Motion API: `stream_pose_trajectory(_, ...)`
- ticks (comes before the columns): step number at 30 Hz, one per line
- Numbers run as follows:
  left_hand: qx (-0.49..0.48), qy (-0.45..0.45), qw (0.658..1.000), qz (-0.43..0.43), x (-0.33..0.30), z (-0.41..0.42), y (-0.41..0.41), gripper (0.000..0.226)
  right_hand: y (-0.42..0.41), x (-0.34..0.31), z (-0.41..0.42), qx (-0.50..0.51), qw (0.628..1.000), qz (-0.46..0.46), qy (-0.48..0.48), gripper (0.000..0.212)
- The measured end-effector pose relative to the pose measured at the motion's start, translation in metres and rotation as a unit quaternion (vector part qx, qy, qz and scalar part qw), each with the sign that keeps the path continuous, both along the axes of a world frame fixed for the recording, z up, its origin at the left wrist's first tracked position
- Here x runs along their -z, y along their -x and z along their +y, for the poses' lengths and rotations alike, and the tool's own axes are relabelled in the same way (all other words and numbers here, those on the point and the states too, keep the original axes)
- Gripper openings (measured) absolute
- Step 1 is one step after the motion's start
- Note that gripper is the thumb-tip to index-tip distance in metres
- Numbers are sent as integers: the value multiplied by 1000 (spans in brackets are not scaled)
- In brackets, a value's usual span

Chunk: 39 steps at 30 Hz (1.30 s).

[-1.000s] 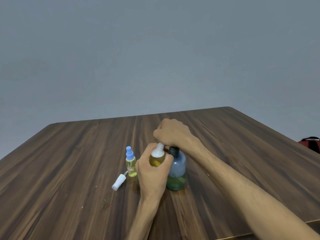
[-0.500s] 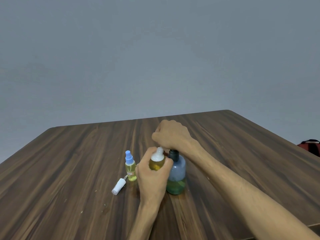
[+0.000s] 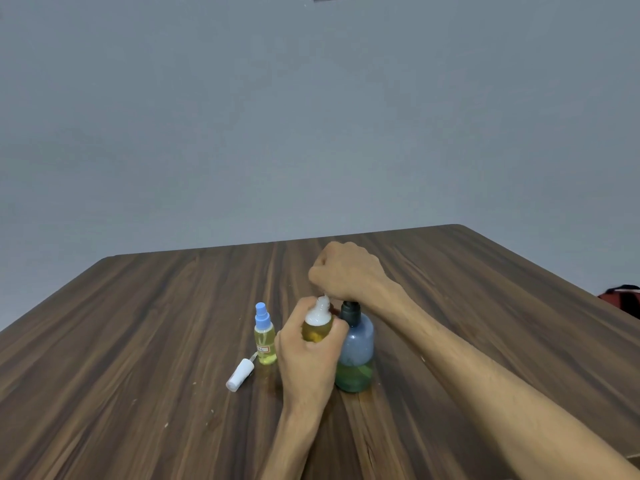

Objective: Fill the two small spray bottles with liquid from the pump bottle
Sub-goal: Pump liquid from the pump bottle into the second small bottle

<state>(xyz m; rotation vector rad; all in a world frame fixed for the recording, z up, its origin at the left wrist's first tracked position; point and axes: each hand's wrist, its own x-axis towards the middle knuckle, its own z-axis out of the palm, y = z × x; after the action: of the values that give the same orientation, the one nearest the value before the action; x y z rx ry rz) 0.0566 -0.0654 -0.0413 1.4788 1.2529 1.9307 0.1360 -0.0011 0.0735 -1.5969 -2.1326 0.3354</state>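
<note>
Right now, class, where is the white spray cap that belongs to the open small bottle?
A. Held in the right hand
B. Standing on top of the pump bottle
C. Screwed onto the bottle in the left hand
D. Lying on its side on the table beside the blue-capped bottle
D: the white spray cap lies on the table beside the blue-capped bottle.

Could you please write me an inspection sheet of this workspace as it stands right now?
Surface: dark wooden table, a few pale specks.
Job's things: pump bottle upright, green liquid low inside; open spray bottle part-filled with yellow liquid, neck beside the pump; capped spray bottle upright, yellow liquid inside; loose white spray cap lying on its side.
Clutter: nothing seen.
Grippers: left hand grips the open spray bottle; right hand fisted over the pump head.
Cables: nothing seen.
Surroundings: plain grey wall; red object at right edge.
</note>
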Motion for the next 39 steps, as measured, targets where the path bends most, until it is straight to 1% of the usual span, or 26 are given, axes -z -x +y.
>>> stream_pose_trajectory(5,1,0,1000,1,2,3,2,20,3,1,-2,1,1000,-26,5,24)
stream_pose_trajectory(9,4,-1,1000,0,2,0,0,21,1,1,-3,1,1000,-18,14,26)
stream_pose_trajectory(14,12,-1,1000,-5,0,1,1,18,1,-3,2,-7,999,-13,44,21)
stream_pose_trajectory(19,5,0,1000,-5,1,0,0,20,1,5,1,-2,999,-23,36,26)
stream_pose_trajectory(21,7,0,1000,-3,1,-1,1,17,2,5,1,-5,999,-22,32,25)
stream_pose_trajectory(25,1,5,1000,-4,-1,-1,0,22,1,-2,3,-12,1000,-13,20,25)
stream_pose_trajectory(28,5,9,1000,-8,-2,0,0,21,1,3,2,-3,999,-22,32,25)
stream_pose_trajectory(30,5,9,1000,-9,-2,-1,0,19,3,2,1,-2,999,-28,19,24)
stream_pose_trajectory(34,5,4,1000,-8,-3,-2,-1,19,0,-1,1,-1,1000,1,11,23)
stream_pose_trajectory(36,5,7,1000,-6,-2,-1,-1,20,1,2,-1,2,1000,-16,26,24)
stream_pose_trajectory(39,3,3,1000,3,-2,-1,1,19,2,1,-1,0,1000,-23,14,25)
